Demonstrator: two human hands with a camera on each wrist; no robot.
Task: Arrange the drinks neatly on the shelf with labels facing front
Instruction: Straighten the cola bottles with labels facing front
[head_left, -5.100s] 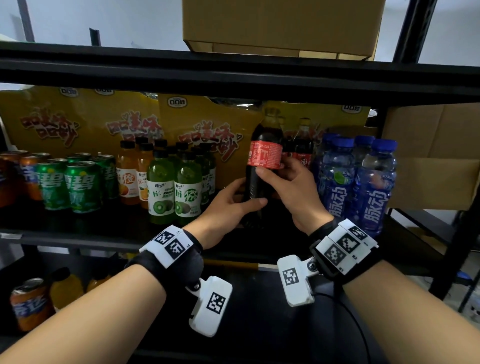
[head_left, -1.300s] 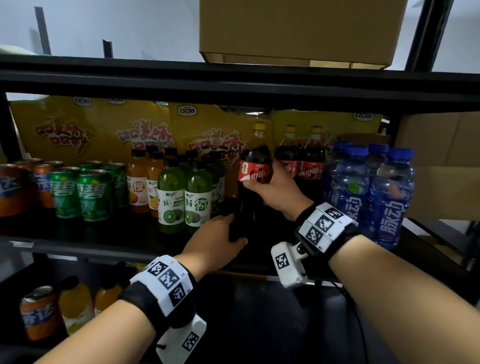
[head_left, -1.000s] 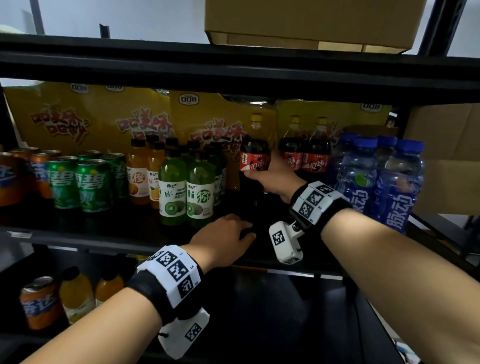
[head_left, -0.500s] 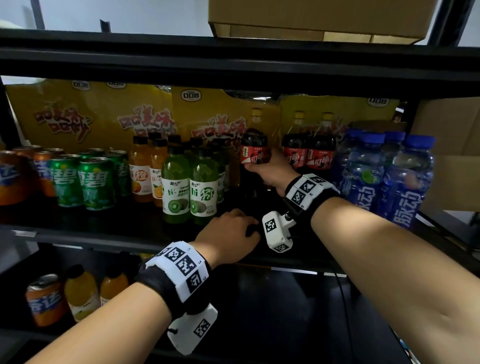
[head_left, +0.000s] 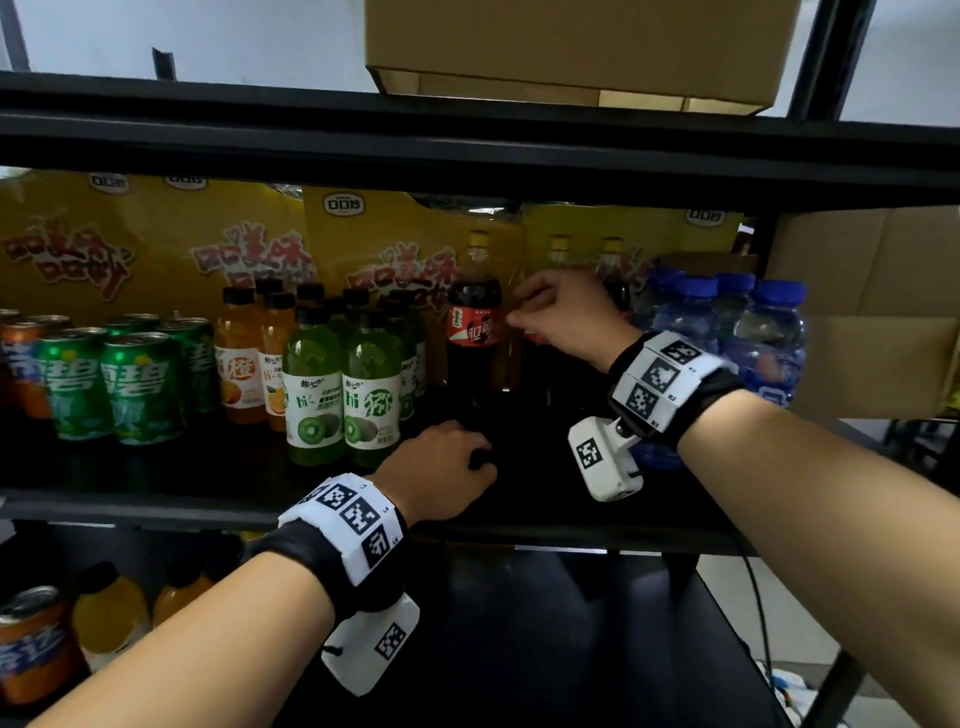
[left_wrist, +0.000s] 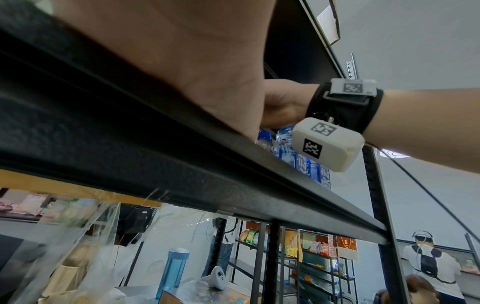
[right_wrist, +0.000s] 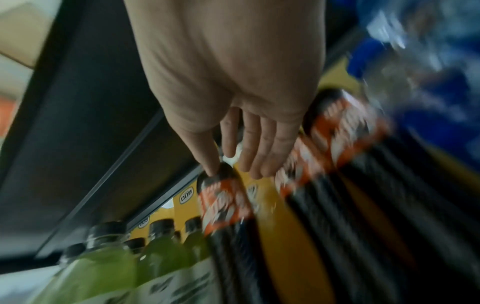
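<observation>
A cola bottle (head_left: 474, 332) with a red label turned to the front stands upright on the black shelf (head_left: 156, 509), just right of the green kiwi bottles (head_left: 343, 395). My right hand (head_left: 558, 312) hovers right beside it with relaxed fingers. In the blurred right wrist view the thumb tip touches the shoulder of the cola bottle (right_wrist: 223, 203) while the fingers (right_wrist: 257, 156) hold nothing. Two more cola bottles (head_left: 613, 280) stand behind that hand. My left hand (head_left: 441, 467) rests loosely curled on the shelf front, holding nothing.
Green cans (head_left: 109, 389) and orange juice bottles (head_left: 241, 364) fill the shelf's left part. Blue bottles (head_left: 763, 343) stand at the right. Yellow snack bags (head_left: 130, 249) line the back. A cardboard box (head_left: 571, 47) sits on the shelf above, and cans and bottles (head_left: 31, 649) on the one below.
My right hand has let go of the cola bottle and drawn a little to the right. The bottle now stands alone at the back. My left hand stays on the shelf.
</observation>
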